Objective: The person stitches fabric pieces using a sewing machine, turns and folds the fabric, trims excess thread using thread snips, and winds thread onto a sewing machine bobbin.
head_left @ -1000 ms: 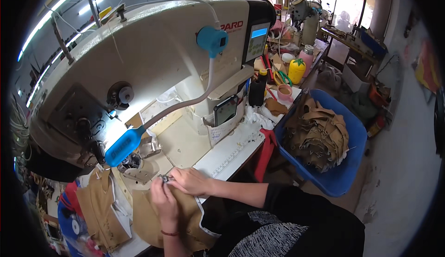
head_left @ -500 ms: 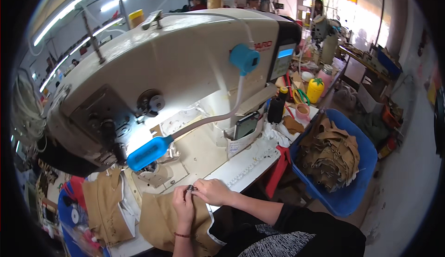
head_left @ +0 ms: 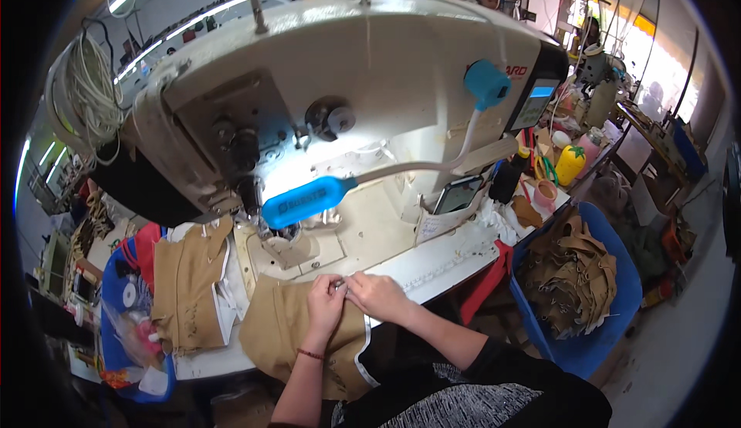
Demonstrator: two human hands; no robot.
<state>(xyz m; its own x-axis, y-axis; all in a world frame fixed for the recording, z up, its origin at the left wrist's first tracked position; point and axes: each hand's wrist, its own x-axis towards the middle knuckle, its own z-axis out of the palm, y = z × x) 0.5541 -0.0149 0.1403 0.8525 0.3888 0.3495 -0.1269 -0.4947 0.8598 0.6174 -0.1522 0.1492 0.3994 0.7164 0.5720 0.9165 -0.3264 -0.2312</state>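
Observation:
My left hand and my right hand meet above the front edge of a sewing machine. Their fingers are closed round a small metal piece, perhaps a bobbin or its case; the fingertips cover most of it. Under the hands a brown fabric panel with a white edge drapes over the table's edge. The machine's needle area, behind a blue lamp head, is beyond my hands to the left.
More brown fabric pieces lie at the left, beside a blue bin holding thread and plastic. At the right stands a blue tub heaped with brown pieces. A phone, a black thread cone and a yellow bottle are near the machine's right end.
The view has shifted left, so the machine and tubs appear farther right. Both hands remain together at the small metal piece, with the fingers slightly repositioned.

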